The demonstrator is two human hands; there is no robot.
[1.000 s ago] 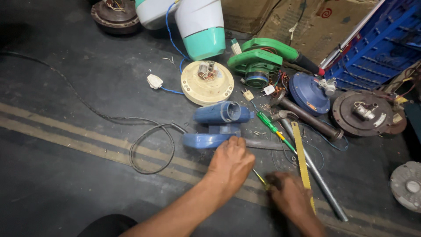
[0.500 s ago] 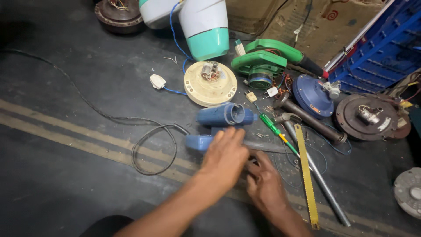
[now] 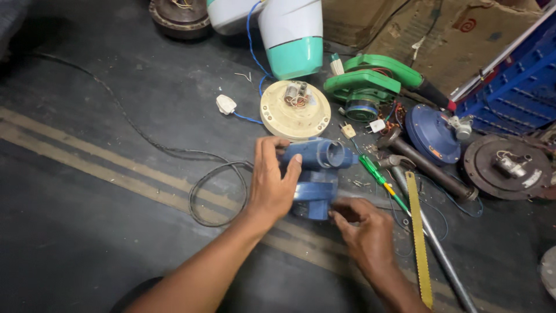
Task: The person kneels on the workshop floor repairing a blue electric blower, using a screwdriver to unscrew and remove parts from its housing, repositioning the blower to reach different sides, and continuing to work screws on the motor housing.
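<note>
The left hand [image 3: 271,188] was wrapped over the near side of a blue blower housing [image 3: 317,174], thumb and fingers clasped on its round body, so the housing sat on the dark floor [image 3: 104,232] directly under that grip with its open nozzle pointing away to the right. The right hand [image 3: 366,229] sat just below and to the right of the grip, its fingertips pinched at the housing's lower edge; whether they held a small part there could not be told.

To do this well, the left hand probably needed to keep the housing steady while the right worked the lower edge with light, careful pressure.

Just right of the grip lay a green-handled screwdriver [image 3: 376,175] and, beyond it, a long yellow blade [image 3: 418,237] beside a metal pipe [image 3: 431,246]. Left of the grip a black cable [image 3: 200,197] looped on the floor. Farther off sat a cream round motor cover [image 3: 294,110], a green blower [image 3: 370,84], and a white and teal appliance body [image 3: 292,35].
</note>
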